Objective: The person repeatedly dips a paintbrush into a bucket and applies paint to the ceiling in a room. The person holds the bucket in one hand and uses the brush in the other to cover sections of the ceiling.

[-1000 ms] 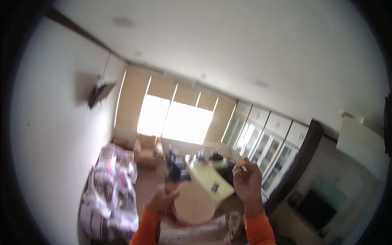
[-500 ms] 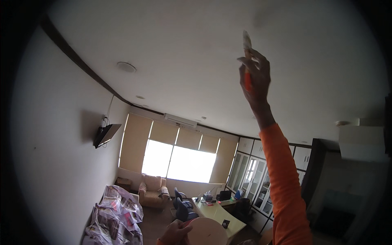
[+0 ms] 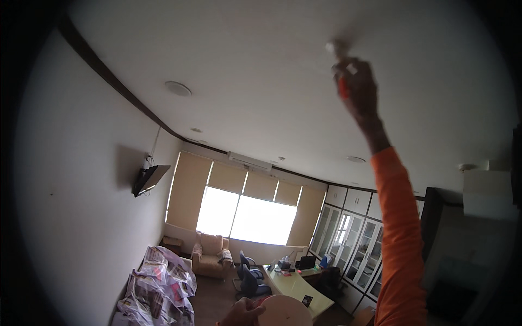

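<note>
Overhead, my right hand (image 3: 359, 89) is closed around a paintbrush (image 3: 343, 87) with an orange handle. Its pale bristles (image 3: 333, 48) are at the white ceiling (image 3: 261, 65) and look pressed on it, slightly blurred. A dark shadow lies on the ceiling beside the brush. Low in the picture, my left hand (image 3: 243, 312) grips the edge of a round, pale container or lid (image 3: 285, 312). The lower edge of the picture cuts this round thing off, so its depth is hidden. My right arm is stretched up in an orange sleeve.
A desk (image 3: 296, 285) and blue chairs (image 3: 250, 280) stand below. Plastic-covered furniture (image 3: 157, 288) lines the left wall, with an armchair (image 3: 211, 255) beyond. A wall-mounted screen (image 3: 150, 179) juts out left. Glass-fronted cabinets (image 3: 353, 239) stand right; a white box-shaped unit (image 3: 489, 190) hangs near the ceiling.
My right hand has moved up and to the right with the paintbrush, whose bristles now tilt against the ceiling. The view has shifted slightly. My left hand still holds the round thing.
</note>
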Demonstrator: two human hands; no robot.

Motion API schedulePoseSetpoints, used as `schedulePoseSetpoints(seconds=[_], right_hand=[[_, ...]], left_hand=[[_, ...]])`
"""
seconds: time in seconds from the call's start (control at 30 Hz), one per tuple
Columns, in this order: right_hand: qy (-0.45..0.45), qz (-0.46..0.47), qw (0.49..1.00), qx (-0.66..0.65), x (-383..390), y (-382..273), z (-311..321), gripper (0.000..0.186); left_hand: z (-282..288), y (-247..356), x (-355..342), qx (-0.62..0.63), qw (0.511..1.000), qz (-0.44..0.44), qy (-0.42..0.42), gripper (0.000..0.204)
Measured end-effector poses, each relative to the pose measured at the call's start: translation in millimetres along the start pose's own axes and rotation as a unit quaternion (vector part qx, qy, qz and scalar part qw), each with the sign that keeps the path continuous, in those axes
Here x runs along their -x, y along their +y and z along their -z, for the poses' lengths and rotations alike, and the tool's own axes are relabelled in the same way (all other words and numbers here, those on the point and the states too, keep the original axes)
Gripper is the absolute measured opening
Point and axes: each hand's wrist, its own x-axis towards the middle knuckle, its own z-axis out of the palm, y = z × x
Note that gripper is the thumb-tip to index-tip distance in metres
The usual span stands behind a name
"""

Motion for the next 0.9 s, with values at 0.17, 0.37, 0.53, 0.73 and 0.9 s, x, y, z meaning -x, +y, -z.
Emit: schedulePoseSetpoints(seconds=[0.17, 0.37, 0.53, 0.73, 0.9], right_hand=[[0.088, 0.018, 0.996, 0.012, -23.9, 2.4, 27.9, 0.024], [-0.133, 0.041, 0.987, 0.082, 50.1, -30.0, -52.5, 0.023], [-0.184, 0.048, 0.982, 0.000, 54.0, -32.8, -48.3, 0.020], [0.038, 0.059, 0.998, -0.007, -73.5, 45.2, 84.8, 0.011], [0.153, 0.073, 0.985, -0.033, -103.1, 58.4, 119.3, 0.014]], left_hand=[[2.3, 10.3, 5.6, 0.038, 0.997, 0.057, -0.032, 0.036], [-1.5, 21.1, 10.0, 0.049, 0.998, 0.038, -0.018, 0.038], [-1.2, -7.5, 5.2, -0.007, 0.998, 0.052, -0.017, 0.037], [-13.8, -29.3, -10.3, 0.132, 0.991, -0.013, -0.016, 0.044], [1.8, 8.4, 4.0, -0.096, 0.991, 0.075, -0.054, 0.051]])
